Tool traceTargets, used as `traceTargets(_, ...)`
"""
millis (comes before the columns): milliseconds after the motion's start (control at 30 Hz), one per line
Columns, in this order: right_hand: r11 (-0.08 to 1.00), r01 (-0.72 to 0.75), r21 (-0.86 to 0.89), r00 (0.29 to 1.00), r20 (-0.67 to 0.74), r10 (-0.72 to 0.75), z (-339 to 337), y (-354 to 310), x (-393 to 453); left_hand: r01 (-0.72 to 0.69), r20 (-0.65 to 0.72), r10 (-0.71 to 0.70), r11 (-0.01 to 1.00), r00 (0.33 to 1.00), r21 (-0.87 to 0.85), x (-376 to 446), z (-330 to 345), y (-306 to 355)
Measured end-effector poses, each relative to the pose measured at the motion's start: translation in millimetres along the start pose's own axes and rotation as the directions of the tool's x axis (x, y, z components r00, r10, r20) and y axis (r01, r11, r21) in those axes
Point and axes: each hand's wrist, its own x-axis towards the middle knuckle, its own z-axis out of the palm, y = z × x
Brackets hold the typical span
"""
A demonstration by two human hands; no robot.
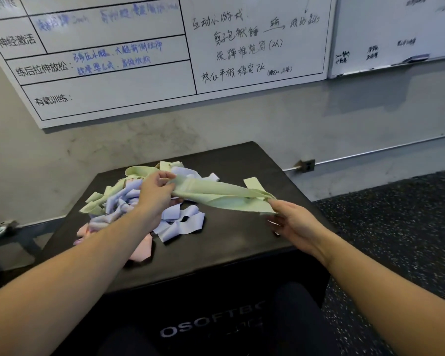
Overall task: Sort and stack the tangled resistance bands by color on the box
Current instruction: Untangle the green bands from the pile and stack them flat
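A tangled heap of bands [129, 204] in pale green, lavender and pink lies on the left half of the black soft box [231, 253]. A pale green band [221, 195] is stretched out above the box between both hands. My left hand [156, 194] pinches its left end over the heap. My right hand [290, 222] grips its right end near the box's right edge. Lavender bands [183, 222] spread at the heap's front, and pink bands [141, 250] lie at its near left, partly hidden under my left forearm.
The box stands against a grey wall carrying two whiteboards [129, 62] with writing. A wall socket [307, 165] sits low to the right. Speckled black floor [396, 227] lies to the right. A dark bench-like object [5, 235] is at the left.
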Motion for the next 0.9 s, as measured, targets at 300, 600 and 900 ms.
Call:
traceTargets(300, 0.996, -0.085, -0.038, 0.97, 0.224, 0.091, -6, -3, 2, 0.032, -0.17, -0.036, 0.999, 0.985, -0.025, 24, 14, -17)
traceTargets(600, 0.982, -0.107, 0.156, 0.965, 0.253, 0.066, -16, 2, 7, -0.017, -0.073, 0.02, 0.999, 0.997, 0.042, 31, 19, -27)
traceTargets(900, 0.997, 0.005, -0.078, 0.945, -0.325, -0.03, -26, 11, 33, -0.021, -0.024, 0.021, 1.0, 0.999, -0.001, 35, 38, -27)
